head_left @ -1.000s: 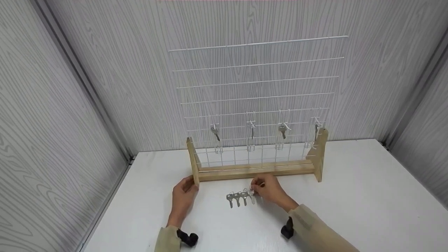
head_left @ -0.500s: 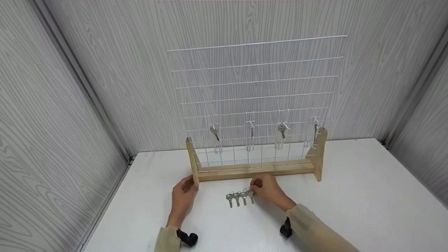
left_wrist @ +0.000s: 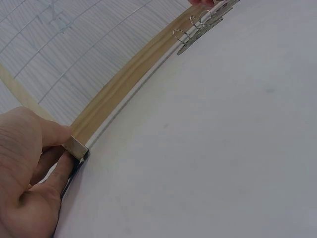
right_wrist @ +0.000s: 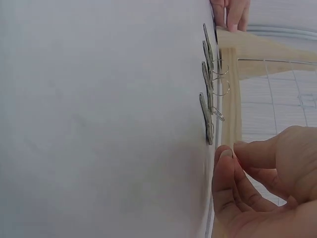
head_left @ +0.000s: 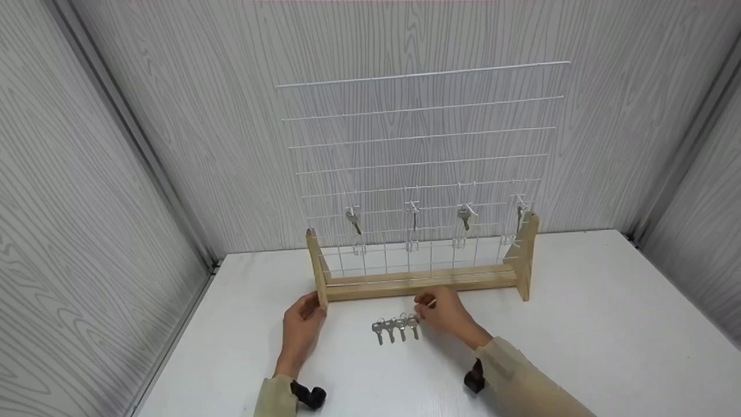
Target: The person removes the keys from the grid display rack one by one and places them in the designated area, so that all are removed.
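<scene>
On the white tabletop [head_left: 370,382] lies a row of several silver keys [head_left: 391,331], each with a ring. My right hand [head_left: 444,310] stays beside the rightmost key with curled fingers. In the right wrist view its fingertips come together just short of that key's head, and nothing shows between them. With thumb and fingers, my left hand [left_wrist: 29,163] grips the front end of the left wooden side [head_left: 316,266] of a stand. The stand carries a white wire grid [head_left: 431,249]. Hooks on it hold a left key [head_left: 354,220], a key [head_left: 464,217] right of centre and others.
The stand's wooden crossbar [head_left: 417,286] runs just behind the loose keys. Lower hooks [head_left: 412,246] without keys are on the grid. A wood-patterned panel [head_left: 173,145] rises behind the table. Each wrist wears a black camera [head_left: 311,397].
The rightmost key, tilted at my right fingertips a second ago, now lies in line with the others. My right fingers have come off it. My left hand keeps its place.
</scene>
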A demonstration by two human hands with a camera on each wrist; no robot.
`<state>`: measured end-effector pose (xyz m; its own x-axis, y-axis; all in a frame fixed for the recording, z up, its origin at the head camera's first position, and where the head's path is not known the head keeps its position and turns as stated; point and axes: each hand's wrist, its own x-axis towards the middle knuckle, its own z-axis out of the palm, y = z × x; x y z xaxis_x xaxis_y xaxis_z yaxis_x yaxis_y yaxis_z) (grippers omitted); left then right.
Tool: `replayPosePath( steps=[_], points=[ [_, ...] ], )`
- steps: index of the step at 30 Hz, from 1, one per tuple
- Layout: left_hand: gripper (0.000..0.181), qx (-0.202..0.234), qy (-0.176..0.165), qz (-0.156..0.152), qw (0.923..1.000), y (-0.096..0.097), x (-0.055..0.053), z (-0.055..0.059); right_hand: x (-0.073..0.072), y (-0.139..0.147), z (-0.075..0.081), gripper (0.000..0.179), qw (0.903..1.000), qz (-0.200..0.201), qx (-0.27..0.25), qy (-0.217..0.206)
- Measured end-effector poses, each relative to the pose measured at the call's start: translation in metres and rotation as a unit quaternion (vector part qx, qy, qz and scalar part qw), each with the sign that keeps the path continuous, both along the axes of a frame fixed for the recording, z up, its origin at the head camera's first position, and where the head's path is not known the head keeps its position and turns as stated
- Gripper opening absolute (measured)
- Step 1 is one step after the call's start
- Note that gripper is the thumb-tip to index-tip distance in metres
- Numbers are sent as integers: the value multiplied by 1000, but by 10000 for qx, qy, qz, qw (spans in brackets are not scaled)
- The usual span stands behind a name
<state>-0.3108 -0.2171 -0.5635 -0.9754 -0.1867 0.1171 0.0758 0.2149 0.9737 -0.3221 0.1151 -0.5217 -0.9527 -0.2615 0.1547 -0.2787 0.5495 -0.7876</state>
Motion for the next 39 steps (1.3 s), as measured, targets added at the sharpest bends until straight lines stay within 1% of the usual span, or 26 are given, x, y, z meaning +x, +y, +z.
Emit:
replayPosePath(
  steps=[5, 10, 15, 21, 24, 27, 32, 34, 39],
  points=[
    [42, -52, 59, -15, 10000, 1, 1, 1, 3, 8, 11, 12, 9997, 122, -177, 100],
    [43, -59, 108, 24, 9999, 1, 1, 1, 7, 14, 28, 9, 9993, 110, -285, 224],
    [43, -74, 80, 30, 9999, 0, 5, 0, 17, 23, 44, 8, 9986, 74, -272, 454],
    [41, -54, 176, 26, 9998, 1, 6, 2, 24, 38, 64, 10, 9974, 37, -218, 685],
    [41, -95, 201, 39, 9997, 1, 6, 3, 27, 47, 75, 10, 9970, -50, -149, 754],
    [41, -127, 143, 59, 9998, 1, 4, 3, 28, 55, 84, 12, 9965, -138, -115, 812],
    [43, -13, 174, -18, 9998, 0, 3, 3, 30, 70, 99, 14, 9941, -275, -130, 1045],
    [43, 19, 214, -43, 9998, 0, 4, 3, 31, 76, 106, 14, 9923, -330, -164, 1185],
    [45, 29, 177, -19, 9998, 1, 4, 1, 31, 90, 120, 15, 9891, -521, -321, 1341]
  ],
)
